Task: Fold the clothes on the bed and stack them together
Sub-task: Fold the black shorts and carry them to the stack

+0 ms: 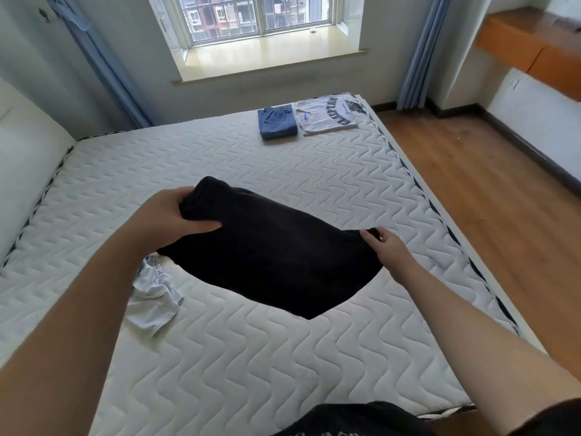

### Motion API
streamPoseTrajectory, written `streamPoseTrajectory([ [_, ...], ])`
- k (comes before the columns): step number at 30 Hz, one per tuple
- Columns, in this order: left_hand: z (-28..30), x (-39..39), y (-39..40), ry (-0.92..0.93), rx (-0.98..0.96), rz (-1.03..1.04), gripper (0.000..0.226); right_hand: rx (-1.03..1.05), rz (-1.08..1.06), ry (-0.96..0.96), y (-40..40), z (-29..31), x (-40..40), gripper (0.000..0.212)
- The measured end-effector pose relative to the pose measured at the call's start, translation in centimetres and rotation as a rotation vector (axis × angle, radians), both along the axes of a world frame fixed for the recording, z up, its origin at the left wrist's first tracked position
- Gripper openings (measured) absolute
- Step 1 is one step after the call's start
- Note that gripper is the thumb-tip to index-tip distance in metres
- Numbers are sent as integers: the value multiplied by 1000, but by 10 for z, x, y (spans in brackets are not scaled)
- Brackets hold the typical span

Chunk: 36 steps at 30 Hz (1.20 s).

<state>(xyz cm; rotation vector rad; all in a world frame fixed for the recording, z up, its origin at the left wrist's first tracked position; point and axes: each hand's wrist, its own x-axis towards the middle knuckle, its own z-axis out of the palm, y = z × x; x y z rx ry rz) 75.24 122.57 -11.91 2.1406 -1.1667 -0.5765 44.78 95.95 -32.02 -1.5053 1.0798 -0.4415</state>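
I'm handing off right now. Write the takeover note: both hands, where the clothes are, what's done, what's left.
Left hand grips one end of the black garment; right hand pinches the other end, holding it above the mattress.
Done: folded blue shorts and folded white printed shirt lie side by side at the far edge, not stacked.
Left: finish the black garment, fold the crumpled white garment near the left forearm, stack all.

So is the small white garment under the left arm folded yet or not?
Not folded. The white garment lies crumpled on the mattress, unlike the blue shorts folded flat at the far edge.
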Motion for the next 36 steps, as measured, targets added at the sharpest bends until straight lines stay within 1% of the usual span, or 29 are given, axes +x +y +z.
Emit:
streamPoseTrajectory([
  [2, -16, 3, 9, 52, -3, 11, 41, -104, -15, 65, -3, 6, -8, 27],
  [3, -24, 5, 13, 75, -4, 22, 41, -120, -33, 73, -2, 8, -12, 28],
  [5, -42, 9, 20, 115, -4, 48, 41, -68, -97, 26, 2, 14, -18, 34],
  [7, -60, 13, 26, 171, -13, 75, 42, 3, -164, -56, 11, 20, -24, 38],
  [9, -80, 15, 31, 241, -10, 89, 44, 32, -205, -137, 20, 25, -31, 42],
  [11, -103, 15, 36, 302, 11, 84, 49, 43, -210, -195, 28, 29, -42, 45],
  [13, -126, 13, 40, 353, 26, 84, 49, 46, -172, -195, 33, 33, -53, 41],
  [17, -174, 1, 50, 462, 45, 139, 40, -16, -62, -86, 44, 40, -77, 21],
  [19, -197, -6, 55, 507, 65, 162, 45, -12, 21, 12, 50, 43, -89, 22],
  [21, -219, -17, 61, 544, 97, 168, 56, -6, 100, 116, 52, 44, -101, 28],
  [22, -229, -24, 65, 562, 116, 172, 58, -7, 137, 163, 53, 43, -106, 31],
  [23, -237, -31, 69, 576, 136, 180, 55, -8, 177, 203, 53, 41, -110, 33],
  [26, -262, -50, 79, 610, 184, 225, 30, -65, 285, 337, 51, 30, -120, 32],
  [30, -293, -80, 93, 606, 245, 264, 26, -228, 386, 512, 41, 5, -127, 30],
  [33, -312, -108, 100, 615, 284, 335, 33, -272, 421, 564, 38, -23, -129, 23],
  [36, -329, -137, 112, 628, 308, 451, 34, -234, 418, 526, 35, -52, -127, 18],
])
